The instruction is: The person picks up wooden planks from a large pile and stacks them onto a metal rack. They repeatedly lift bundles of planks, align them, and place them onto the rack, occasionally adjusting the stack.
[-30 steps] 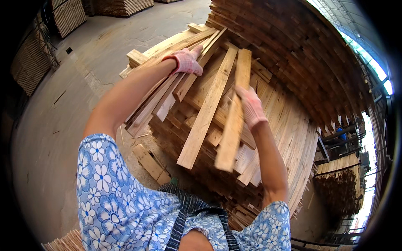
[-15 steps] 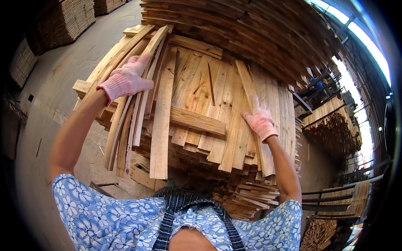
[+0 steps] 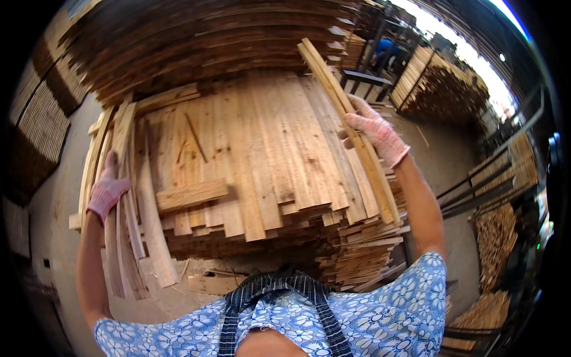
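Our right hand (image 3: 376, 134), in a pink-and-white knit glove, is curled shut around a pair of long narrow slats (image 3: 348, 128) lying together along the right edge of the pile. We grip them a little above their middle; their long axis runs from the far upper centre down toward our right side, so most of the free length trails back toward us below the grip.

Our left hand (image 3: 107, 190), gloved the same way, lies on a loose bundle of thin strips (image 3: 122, 196) at the left edge of the pile. Its fingers seem folded over the strips, but we cannot tell whether they truly clasp them or only press on them. These strips run near-vertically in the view, fanning slightly toward their far ends.

Between the two hands spreads the stack of flat boards (image 3: 262, 154), laid side by side with their lengths running away from us. One short board (image 3: 191, 195) lies crosswise on top, nearer the left hand than the right. Behind rises a darker wall of stacked timber (image 3: 202, 41), and further piles (image 3: 443, 83) stand to the right.
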A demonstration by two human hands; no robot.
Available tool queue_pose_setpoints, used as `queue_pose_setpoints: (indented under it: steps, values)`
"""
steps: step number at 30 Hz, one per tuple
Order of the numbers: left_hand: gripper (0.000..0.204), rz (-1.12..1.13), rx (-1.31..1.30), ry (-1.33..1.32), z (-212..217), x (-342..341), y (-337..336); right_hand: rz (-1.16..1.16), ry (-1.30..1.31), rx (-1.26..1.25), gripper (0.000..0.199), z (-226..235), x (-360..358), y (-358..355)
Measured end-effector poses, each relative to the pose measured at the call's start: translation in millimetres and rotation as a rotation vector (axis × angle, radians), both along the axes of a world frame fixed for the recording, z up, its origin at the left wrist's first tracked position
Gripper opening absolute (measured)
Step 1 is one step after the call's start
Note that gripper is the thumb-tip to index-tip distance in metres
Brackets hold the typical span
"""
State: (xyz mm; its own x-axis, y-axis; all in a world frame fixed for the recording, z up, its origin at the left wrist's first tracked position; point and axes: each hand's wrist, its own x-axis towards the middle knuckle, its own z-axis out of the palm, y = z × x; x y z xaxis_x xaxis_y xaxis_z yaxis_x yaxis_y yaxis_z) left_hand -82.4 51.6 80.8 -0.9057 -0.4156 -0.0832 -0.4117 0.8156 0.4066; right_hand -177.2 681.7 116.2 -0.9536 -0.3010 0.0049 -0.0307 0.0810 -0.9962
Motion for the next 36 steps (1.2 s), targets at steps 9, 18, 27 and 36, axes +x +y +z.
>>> queue_pose_setpoints:
  steps: [9, 18, 27, 36]
  values:
    - [0.088, -0.060, 0.141, 0.202, -27, -10, -50, -0.224, 0.192, 0.765, 0.065, -38, -59, 108]
    - [0.081, -0.027, 0.131, 0.207, -25, 9, -49, -0.200, 0.422, 1.040, 0.034, -153, -127, 83]
    - [0.086, 0.100, 0.047, 0.142, 34, 20, 31, -0.079, 0.683, 1.508, 0.058, -165, -108, 100]
    - [0.081, 0.065, 0.376, 0.209, 49, 37, -28, -0.083, 0.600, 1.588, 0.038, -57, -76, -10]
